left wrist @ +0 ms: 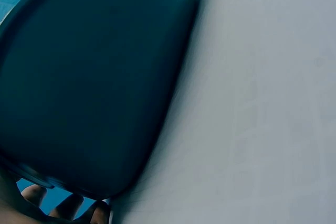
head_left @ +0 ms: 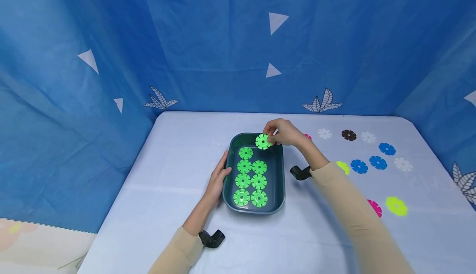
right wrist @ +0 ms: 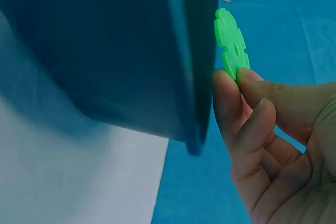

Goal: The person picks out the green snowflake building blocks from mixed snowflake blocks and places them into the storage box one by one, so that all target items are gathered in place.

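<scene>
Pinched by its edge between thumb and fingertips of my right hand [head_left: 284,132], a bright green notched plastic building disc [head_left: 262,141] is over the far end of a dark teal tray [head_left: 274,201]. The right wrist view shows this green disc [right wrist: 231,40] nearly edge-on, just past the tray rim [right wrist: 195,140]. My left hand [head_left: 217,181] grips the tray's left side, its thumb over the rim and its fingers along the outside. Several green discs [head_left: 259,182] lie flat in the tray in two columns, the left column reaching farther back.
Right of the tray, loose discs lie scattered on the white table [head_left: 156,183]: blue [head_left: 359,166], white [head_left: 403,164], brown [head_left: 348,135], yellow [head_left: 396,206] and pink [head_left: 375,208]. A blue patterned curtain [head_left: 223,51] hangs behind and beside the table.
</scene>
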The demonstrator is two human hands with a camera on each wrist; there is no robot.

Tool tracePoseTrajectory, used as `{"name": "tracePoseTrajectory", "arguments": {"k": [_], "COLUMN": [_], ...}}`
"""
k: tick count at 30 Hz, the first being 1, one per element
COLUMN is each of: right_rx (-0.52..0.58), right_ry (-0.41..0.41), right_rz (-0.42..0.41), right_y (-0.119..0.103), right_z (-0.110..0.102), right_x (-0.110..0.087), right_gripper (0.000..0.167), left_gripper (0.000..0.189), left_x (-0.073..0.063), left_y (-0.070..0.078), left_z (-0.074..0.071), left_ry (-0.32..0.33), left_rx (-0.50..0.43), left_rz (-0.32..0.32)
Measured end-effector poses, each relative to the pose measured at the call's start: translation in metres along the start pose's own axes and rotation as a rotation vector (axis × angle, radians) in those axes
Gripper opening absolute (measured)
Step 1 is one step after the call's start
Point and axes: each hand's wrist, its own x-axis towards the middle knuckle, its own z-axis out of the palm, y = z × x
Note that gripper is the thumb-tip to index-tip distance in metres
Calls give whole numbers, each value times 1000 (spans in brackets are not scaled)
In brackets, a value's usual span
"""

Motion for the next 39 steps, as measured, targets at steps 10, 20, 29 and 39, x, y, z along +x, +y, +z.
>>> {"name": "tracePoseTrajectory", "arguments": {"k": [10,20,29,39], "right_rx": [-112,-375,-454,-522], "right_ry": [-2,23,19,63], "right_rz": [26,-16,-50,-104], "right_y": [-2,-7,-2,1], "right_z": [18,33,43,47], "right_x": [5,5,7,12], "right_gripper": [16,18,21,29], "left_gripper": [59,58,58,58], "left_x": [-1,-2,-2,0], "left_y": [3,-1,-4,0], "left_z": [0,0,0,-1], "left_ry": [-6,-11,-14,-14], "left_rx": [4,-11,-12,-13], "left_rz": [16,6,8,17]}}
